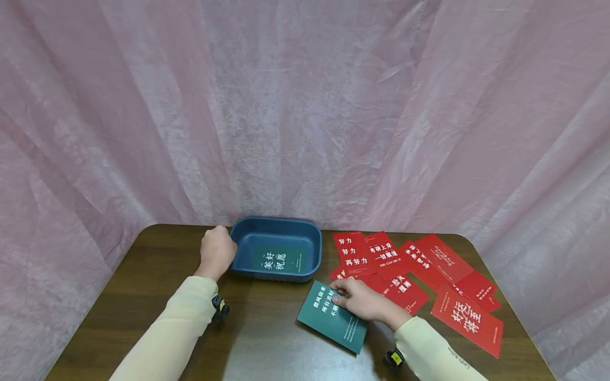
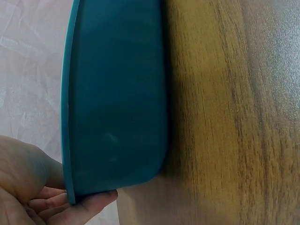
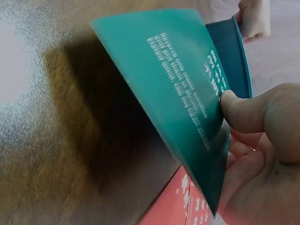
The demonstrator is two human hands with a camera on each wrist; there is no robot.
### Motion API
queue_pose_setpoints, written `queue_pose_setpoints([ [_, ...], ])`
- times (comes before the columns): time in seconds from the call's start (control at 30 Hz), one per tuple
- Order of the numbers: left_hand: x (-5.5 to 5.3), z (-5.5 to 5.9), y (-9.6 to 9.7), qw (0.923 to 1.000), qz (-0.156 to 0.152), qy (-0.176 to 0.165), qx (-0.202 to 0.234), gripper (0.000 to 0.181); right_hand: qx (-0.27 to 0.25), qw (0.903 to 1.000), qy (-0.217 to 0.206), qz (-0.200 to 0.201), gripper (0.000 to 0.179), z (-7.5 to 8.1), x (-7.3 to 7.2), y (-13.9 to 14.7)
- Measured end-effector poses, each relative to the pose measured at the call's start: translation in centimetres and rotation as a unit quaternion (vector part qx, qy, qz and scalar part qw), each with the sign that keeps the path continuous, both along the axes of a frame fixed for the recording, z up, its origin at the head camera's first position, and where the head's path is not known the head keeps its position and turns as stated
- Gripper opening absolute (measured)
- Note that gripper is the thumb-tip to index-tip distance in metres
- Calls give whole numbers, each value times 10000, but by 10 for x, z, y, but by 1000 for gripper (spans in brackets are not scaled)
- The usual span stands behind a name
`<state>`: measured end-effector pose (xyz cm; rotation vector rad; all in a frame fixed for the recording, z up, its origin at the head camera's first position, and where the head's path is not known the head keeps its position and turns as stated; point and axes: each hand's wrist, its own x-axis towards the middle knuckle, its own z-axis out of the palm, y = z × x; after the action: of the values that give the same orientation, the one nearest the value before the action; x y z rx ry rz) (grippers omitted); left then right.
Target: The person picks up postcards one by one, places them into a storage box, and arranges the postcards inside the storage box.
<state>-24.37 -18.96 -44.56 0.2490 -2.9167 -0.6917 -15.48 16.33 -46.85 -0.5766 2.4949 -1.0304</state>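
My left hand grips the left rim of a blue plastic basin, its fingers curled against the outer wall in the left wrist view. Inside the basin a green card with white Chinese characters lies flat. In my right hand is another green card, pinched between thumb and fingers along one edge. The right wrist view shows this held card tilted above the table, casting a shadow. It is in front of the basin, slightly to its right.
Several red cards with white lettering overlap on the right side of the brown wooden table. One red card lies nearest the right front. A pink curtain hangs behind the table's back edge.
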Motion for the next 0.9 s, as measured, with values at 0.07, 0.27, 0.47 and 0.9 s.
queue_pose_setpoints([
  [0.07, 0, 0, 0, 10000, 2, -13, -2, 21, -56, 10000, 21, -28, 31, 1, -1, 1],
  [0.27, 0, 0, 0, 10000, 28, -72, 30, 20, -235, 9993, -226, -168, 26, 9, -3, 3],
  [0.47, 0, 1, 1, 9997, 56, -230, 115, 19, -309, 9989, -251, -263, 24, 23, -10, 3],
  [0.9, 6, 8, 3, 9991, 168, -339, 208, 14, -570, 9969, 243, -482, 23, 71, -33, -11],
])
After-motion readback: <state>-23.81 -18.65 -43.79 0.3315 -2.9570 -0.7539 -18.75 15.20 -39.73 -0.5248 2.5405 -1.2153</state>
